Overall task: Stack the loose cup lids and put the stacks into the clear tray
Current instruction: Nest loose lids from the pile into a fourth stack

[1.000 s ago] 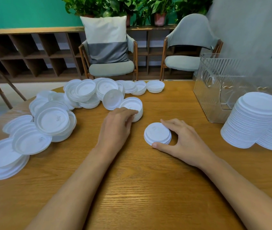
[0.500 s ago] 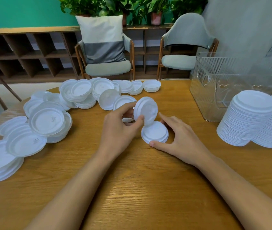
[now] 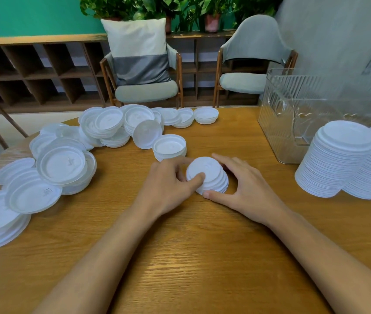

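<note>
Cupping a small stack of lids (image 3: 209, 175) in the middle of the bench (image 3: 202, 257), both hands grip it. The left hand (image 3: 168, 184) pinches the top lid, thumb on top, and the right hand (image 3: 247, 189) curls its fingers (image 3: 223, 157) round the far side, thumb at the base. To the left, loose lids (image 3: 60, 164) lie scattered. To the right, tall stacks (image 3: 338, 159) stand beside the clear tray (image 3: 293, 132).

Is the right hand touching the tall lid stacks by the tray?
No, the right hand cups the small lid stack, with a clear gap between it and the tall lid stacks.
</note>
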`<action>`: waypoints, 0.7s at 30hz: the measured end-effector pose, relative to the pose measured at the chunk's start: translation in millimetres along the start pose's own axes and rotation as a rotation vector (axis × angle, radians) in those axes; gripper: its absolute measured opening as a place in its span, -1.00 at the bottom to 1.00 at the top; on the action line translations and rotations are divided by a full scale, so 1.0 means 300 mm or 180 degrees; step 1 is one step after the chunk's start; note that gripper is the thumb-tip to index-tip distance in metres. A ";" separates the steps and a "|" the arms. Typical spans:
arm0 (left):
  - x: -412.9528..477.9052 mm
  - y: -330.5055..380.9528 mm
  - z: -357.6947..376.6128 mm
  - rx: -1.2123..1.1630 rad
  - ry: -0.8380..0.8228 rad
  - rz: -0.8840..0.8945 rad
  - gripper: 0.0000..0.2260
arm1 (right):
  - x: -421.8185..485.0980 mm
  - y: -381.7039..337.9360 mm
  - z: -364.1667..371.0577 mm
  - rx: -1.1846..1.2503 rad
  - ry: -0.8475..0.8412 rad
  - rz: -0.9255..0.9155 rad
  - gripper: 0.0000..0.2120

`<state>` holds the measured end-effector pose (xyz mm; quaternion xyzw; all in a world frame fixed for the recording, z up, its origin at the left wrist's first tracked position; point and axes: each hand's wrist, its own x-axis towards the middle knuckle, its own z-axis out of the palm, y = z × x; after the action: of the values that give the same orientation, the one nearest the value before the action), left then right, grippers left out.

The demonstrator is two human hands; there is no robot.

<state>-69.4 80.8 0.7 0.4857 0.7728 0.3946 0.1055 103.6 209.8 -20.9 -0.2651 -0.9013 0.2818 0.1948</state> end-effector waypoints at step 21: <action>0.002 -0.024 0.052 0.0189 0.0104 0.0314 -0.48 | 0.000 -0.014 0.001 -0.0062 -0.0153 -0.0092 0.06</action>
<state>-65.9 87.7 -14.6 0.5196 0.7609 0.3841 0.0589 102.0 206.8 -18.7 -0.2471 -0.9122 0.2765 0.1745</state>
